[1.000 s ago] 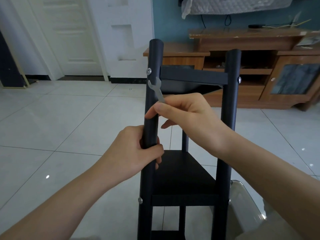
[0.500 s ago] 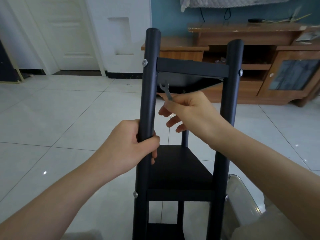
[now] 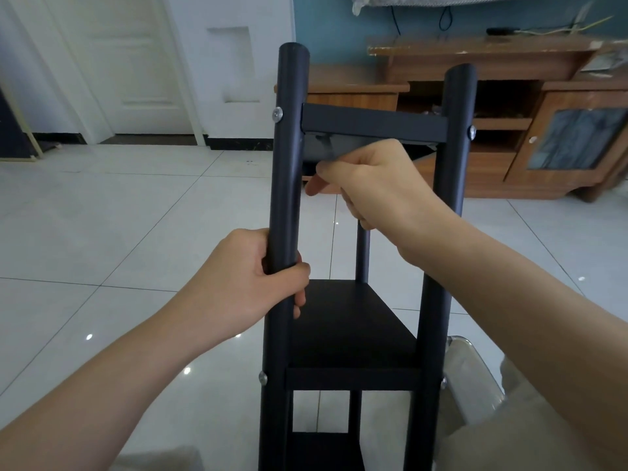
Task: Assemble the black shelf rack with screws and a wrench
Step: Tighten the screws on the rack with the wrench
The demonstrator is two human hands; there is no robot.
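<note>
— Where's the rack?
— Frame centre, upright — my left hand [image 3: 253,283] clamps the black shelf rack [image 3: 353,334] by its left post.
— The wrench?
— Right hand [image 3: 377,185] pinches the wrench [image 3: 327,147] under the top shelf.

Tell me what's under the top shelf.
The right hand holds a wrench up against the top shelf's underside, near the left post. Whatever its head fits onto is too dark to make out.

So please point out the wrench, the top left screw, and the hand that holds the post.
wrench [image 3: 325,146], head view, on its shaft under the top shelf.
top left screw [image 3: 278,114], head view, on its silver head.
left hand [image 3: 249,283], head view, on its back.
</note>
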